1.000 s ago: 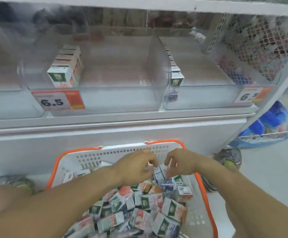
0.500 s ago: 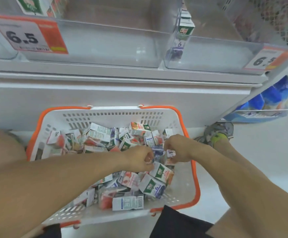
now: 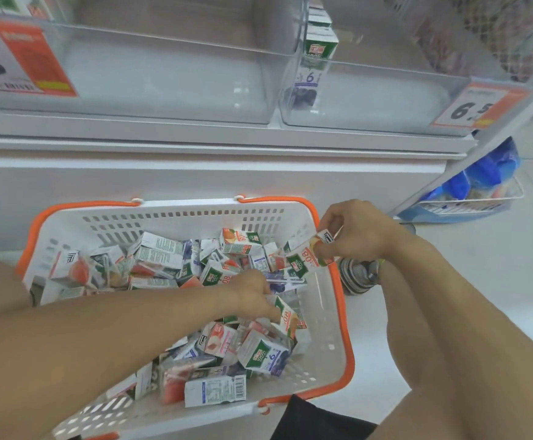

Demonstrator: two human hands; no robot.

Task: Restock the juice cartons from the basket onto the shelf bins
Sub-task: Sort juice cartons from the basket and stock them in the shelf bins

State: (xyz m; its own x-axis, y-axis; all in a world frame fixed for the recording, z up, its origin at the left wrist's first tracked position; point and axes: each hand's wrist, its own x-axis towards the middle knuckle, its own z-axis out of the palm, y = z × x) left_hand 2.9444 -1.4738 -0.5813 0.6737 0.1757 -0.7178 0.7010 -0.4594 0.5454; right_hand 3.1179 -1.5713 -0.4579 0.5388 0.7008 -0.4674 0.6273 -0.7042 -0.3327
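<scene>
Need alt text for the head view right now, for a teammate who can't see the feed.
The right hand holds an orange juice carton lifted over the right rim of the white, orange-rimmed basket, while the left hand reaches into the loose pile of cartons inside. Above, clear shelf bins with 6.5 price tags stand mostly unfilled.

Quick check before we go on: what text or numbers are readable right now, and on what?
"6.5": right price tag on the right bin.
".5": left price tag, cut off by the frame edge.
"6": purple carton in the right bin.
"100%", "6": carton in the basket.
"80": carton in the right hand.
Brand logos, barcodes, small print: too blurred.
</scene>
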